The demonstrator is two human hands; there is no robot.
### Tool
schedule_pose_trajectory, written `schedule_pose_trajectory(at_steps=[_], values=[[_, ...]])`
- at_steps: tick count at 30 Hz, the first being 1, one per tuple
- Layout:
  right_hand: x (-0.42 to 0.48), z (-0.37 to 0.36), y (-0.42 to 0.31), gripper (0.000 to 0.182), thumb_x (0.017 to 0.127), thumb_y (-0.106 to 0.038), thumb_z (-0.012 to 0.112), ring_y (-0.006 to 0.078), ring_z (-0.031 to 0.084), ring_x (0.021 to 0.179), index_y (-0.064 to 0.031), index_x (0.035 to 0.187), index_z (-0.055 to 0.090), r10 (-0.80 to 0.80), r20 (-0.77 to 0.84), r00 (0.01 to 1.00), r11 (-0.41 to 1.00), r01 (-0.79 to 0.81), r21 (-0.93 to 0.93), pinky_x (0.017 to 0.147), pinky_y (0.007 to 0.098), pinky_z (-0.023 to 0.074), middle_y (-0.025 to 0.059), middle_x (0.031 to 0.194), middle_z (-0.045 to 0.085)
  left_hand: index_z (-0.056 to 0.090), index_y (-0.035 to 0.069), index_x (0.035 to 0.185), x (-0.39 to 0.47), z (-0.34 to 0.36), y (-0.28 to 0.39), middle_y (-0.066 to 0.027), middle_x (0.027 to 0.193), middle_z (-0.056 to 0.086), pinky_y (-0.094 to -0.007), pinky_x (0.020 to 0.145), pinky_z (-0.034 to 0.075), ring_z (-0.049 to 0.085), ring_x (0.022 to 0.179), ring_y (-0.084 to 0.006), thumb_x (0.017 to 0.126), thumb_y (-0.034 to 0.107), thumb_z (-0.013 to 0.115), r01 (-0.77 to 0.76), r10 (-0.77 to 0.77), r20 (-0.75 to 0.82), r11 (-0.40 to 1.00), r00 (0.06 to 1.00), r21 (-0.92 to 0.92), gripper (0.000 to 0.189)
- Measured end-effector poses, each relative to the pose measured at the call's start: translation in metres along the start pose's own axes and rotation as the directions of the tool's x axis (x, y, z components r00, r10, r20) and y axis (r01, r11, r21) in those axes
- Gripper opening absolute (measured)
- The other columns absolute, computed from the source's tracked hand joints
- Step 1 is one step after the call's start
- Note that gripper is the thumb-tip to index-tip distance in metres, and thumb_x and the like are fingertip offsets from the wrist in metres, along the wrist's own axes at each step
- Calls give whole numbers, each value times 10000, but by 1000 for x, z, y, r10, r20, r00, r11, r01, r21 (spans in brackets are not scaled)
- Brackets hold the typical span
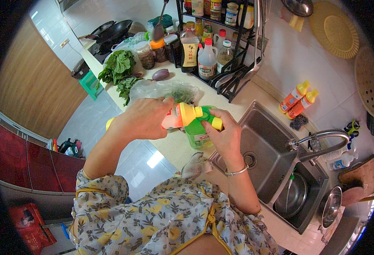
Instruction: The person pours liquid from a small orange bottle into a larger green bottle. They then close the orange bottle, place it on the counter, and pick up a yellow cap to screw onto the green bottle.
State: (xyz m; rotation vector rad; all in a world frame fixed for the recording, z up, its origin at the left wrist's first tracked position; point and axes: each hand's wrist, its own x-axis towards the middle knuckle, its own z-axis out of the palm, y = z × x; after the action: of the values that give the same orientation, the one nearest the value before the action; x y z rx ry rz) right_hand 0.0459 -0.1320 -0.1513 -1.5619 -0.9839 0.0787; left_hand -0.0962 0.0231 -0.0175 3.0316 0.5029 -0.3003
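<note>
My left hand (147, 119) grips a white-and-orange plastic bottle (173, 117) with a yellow neck. The bottle lies nearly level, and its threaded mouth meets the opening of a translucent green plastic bottle (195, 134). Thumb and forefinger of my right hand (226, 132) close around the green bottle's neck. A yellow cap (217, 123) is tucked in the same hand. The green bottle stands on the pale countertop (167, 153). Behind it lies a clear plastic bag (161, 89) with greens inside. Whether liquid flows between the bottles cannot be seen.
To the right is a steel double sink (263, 137) with a faucet (324, 137). Two orange bottles with yellow caps (296, 100) stand behind it. A black rack (230, 86) of condiment bottles, leafy greens (118, 67) and an eggplant (160, 74) occupy the back counter. A cloth (196, 165) lies at the front edge.
</note>
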Motion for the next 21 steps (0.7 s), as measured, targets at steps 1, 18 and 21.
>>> schedule_pose_trajectory(at_steps=[1,18,21], values=[[0,0,0,348,741,-69,787,211,671,858,-26,1055,642,-4,-2,1000,1000,4,-1,737,302,527,126,999,680,502,-27,986,0,0,0,-218,857,644,-473,705,506,641,840,-400,643,111,641,-3,3,-2,1000,1000,-1,395],[1,-1,-1,344,748,-85,783,230,674,854,-21,1052,634,-7,5,1000,1000,7,7,734,307,524,139,991,677,507,-33,1002,1,-1,1,-216,866,644,-473,718,512,642,858,-398,635,103,638,15,-15,21,1000,1000,-10,413],[1,-1,-1,346,749,-88,785,232,674,857,-21,1053,634,0,7,1000,1000,0,13,741,308,523,140,990,677,508,-34,1007,1,-1,1,-216,867,644,-473,718,513,642,858,-399,635,102,637,21,-21,24,1000,999,-10,416]])
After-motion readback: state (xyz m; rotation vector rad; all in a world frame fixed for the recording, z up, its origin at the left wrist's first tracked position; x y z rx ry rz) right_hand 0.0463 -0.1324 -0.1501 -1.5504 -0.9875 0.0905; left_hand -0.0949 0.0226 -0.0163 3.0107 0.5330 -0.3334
